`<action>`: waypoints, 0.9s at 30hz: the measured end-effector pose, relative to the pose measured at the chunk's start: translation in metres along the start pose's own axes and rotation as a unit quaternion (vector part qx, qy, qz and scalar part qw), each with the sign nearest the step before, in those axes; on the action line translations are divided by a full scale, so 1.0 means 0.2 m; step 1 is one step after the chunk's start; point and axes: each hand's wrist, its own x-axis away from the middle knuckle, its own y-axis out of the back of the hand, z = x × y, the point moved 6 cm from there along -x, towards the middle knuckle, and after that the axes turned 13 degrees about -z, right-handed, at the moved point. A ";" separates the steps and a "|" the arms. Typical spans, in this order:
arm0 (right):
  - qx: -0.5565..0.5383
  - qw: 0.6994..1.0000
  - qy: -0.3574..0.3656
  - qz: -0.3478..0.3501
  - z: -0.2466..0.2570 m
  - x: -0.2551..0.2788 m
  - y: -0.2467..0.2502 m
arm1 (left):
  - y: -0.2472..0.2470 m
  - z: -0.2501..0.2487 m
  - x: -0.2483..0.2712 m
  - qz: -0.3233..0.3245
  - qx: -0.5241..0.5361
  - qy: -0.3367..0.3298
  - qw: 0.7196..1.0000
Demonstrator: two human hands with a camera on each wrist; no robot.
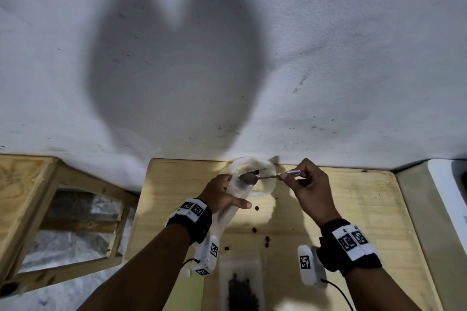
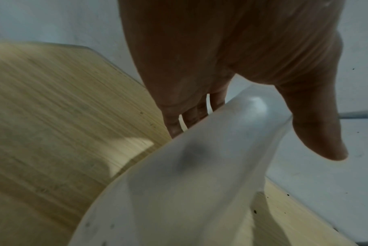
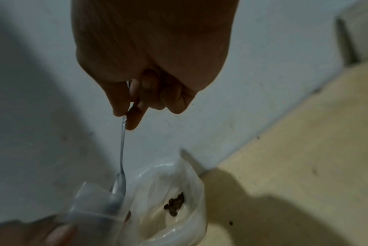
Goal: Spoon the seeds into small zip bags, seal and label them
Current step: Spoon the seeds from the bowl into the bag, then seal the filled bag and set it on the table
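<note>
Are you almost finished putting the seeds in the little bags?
Not yet. One bag with seeds already lies flat on the table; whether it is sealed can't be told. Now the left hand holds a small bag open while the right hand dips the spoon into it. Seeds remain in the big bag, some lie spilled, and no labels show.

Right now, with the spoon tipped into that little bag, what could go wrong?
The small clear zip bag is soft and only the left hand props its mouth open; it could sag, so seeds miss. Dark seeds already lie scattered on the wooden table. The right hand holds the thin metal spoon far back, so it may wobble.
</note>
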 end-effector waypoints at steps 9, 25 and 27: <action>-0.072 0.977 -0.066 -0.190 -0.09 0.00 0.10 | 0.01 0.01 0.03 -0.031 0.020 -0.002 0.999; 0.214 0.949 -0.221 -0.068 -0.41 0.16 0.04 | 0.13 -0.03 0.25 -0.149 0.049 -0.107 0.982; 0.199 0.967 -0.136 -0.086 -0.26 0.17 0.06 | 0.13 -0.07 0.27 -0.141 0.046 -0.131 0.980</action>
